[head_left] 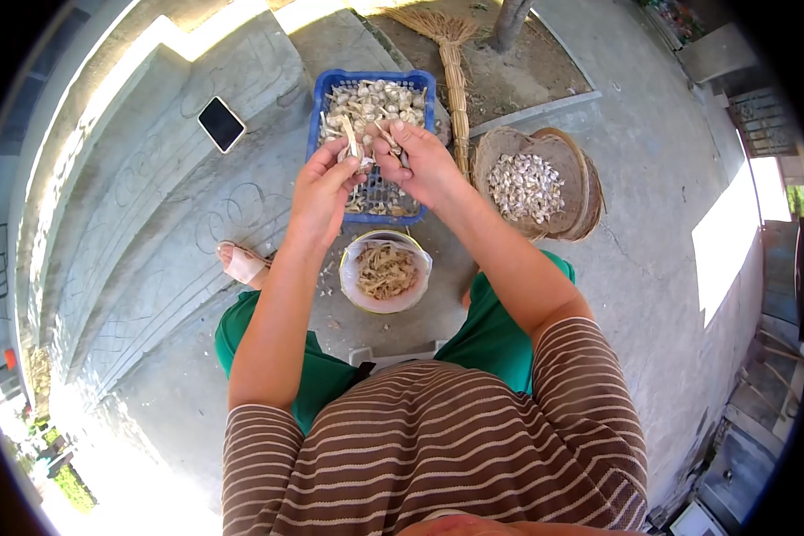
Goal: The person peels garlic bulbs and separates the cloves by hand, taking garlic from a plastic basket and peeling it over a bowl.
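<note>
My left hand (322,186) is closed on a garlic bulb (353,141) with its dry stalk pointing up. Close beside it, my right hand (427,165) pinches a small piece of garlic (393,143) with papery skin between thumb and fingers. Both hands are over a blue plastic basket (316,121) holding many garlic bulbs (389,96); part of the basket is hidden behind them. Nearer to me stands a lined bucket (352,290) with dry stalks and skins (386,271) in it. To the right, a wicker basket (583,183) contains many separated cloves (525,188).
A straw broom (456,89) lies behind the baskets, near a tree trunk (511,22). On the curved concrete steps (183,179) at left rests a smartphone (221,124). My sandalled foot (243,264) is left of the bucket, with scraps on the floor nearby.
</note>
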`<control>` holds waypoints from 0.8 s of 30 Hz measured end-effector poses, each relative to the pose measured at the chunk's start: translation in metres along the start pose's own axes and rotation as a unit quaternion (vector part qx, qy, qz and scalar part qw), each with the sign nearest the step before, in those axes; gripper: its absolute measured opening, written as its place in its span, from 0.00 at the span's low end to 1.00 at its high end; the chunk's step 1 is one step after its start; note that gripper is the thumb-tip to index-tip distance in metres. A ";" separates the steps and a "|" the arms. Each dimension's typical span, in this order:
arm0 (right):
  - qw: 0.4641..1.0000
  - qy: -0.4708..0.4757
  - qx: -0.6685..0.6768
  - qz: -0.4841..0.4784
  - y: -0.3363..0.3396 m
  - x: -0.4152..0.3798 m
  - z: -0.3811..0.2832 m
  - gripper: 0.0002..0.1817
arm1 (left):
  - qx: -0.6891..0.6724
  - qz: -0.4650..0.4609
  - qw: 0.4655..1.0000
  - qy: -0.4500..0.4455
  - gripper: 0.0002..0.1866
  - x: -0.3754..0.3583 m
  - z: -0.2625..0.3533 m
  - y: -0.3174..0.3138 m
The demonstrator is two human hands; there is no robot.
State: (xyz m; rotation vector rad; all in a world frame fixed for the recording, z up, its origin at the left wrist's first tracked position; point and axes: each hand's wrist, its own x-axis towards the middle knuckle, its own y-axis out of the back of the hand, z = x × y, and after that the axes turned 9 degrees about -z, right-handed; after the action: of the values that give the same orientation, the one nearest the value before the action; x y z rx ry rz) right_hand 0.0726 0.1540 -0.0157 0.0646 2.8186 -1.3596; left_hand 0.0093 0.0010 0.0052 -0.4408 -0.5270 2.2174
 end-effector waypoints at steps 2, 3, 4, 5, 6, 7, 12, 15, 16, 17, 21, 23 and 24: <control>1.000 -0.006 0.009 0.004 -0.001 0.000 -0.002 0.16 | -0.001 0.003 1.000 0.004 0.15 0.000 -0.001 0.000; 1.000 -0.006 0.009 0.005 -0.003 0.000 -0.003 0.16 | -0.001 0.003 1.000 0.005 0.15 0.000 -0.001 0.000; 1.000 -0.013 0.016 0.012 -0.006 -0.001 -0.005 0.16 | 0.000 0.006 1.000 0.002 0.15 0.000 -0.001 -0.001; 0.999 -0.021 0.023 0.020 -0.007 -0.001 -0.005 0.15 | 0.000 0.009 1.000 0.001 0.16 0.000 -0.001 -0.001; 0.999 -0.022 0.023 0.021 -0.003 -0.002 -0.004 0.15 | -0.001 0.009 1.000 0.002 0.16 0.000 -0.002 -0.001; 1.000 -0.017 0.013 -0.011 0.004 -0.001 -0.002 0.14 | 0.004 0.010 1.000 -0.001 0.17 0.000 -0.003 -0.001; 0.975 -0.068 -0.213 0.006 0.032 -0.011 -0.029 0.11 | 0.019 0.008 1.000 -0.002 0.21 -0.002 -0.004 0.001; 0.653 -0.010 -0.748 0.115 0.062 -0.033 -0.056 0.10 | 0.031 -0.011 0.999 -0.002 0.24 -0.005 -0.001 0.000; 0.614 -0.057 -0.772 0.155 0.066 -0.042 -0.069 0.11 | 0.031 -0.020 0.999 0.002 0.24 -0.006 0.001 -0.002; 0.566 -0.098 -0.800 0.175 0.082 -0.052 -0.077 0.12 | 0.032 -0.030 0.999 0.007 0.24 -0.007 0.002 -0.003; 0.364 -0.111 -0.889 0.255 0.108 -0.081 -0.089 0.18 | -0.016 -0.036 0.999 0.002 0.23 -0.008 0.002 -0.004; 0.417 -0.037 -0.881 0.219 0.118 -0.074 -0.088 0.18 | 0.033 -0.032 0.999 -0.011 0.23 -0.009 0.000 -0.007; 0.468 0.036 -0.864 0.182 0.121 -0.071 -0.088 0.19 | 0.032 -0.031 0.999 -0.011 0.23 -0.008 -0.001 -0.006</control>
State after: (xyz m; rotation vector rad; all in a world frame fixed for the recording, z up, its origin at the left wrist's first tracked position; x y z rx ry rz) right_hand 0.1497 0.2957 -0.0540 0.5562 2.3906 1.7376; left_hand 0.0190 -0.0013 0.0084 -0.3634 -0.4743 2.1743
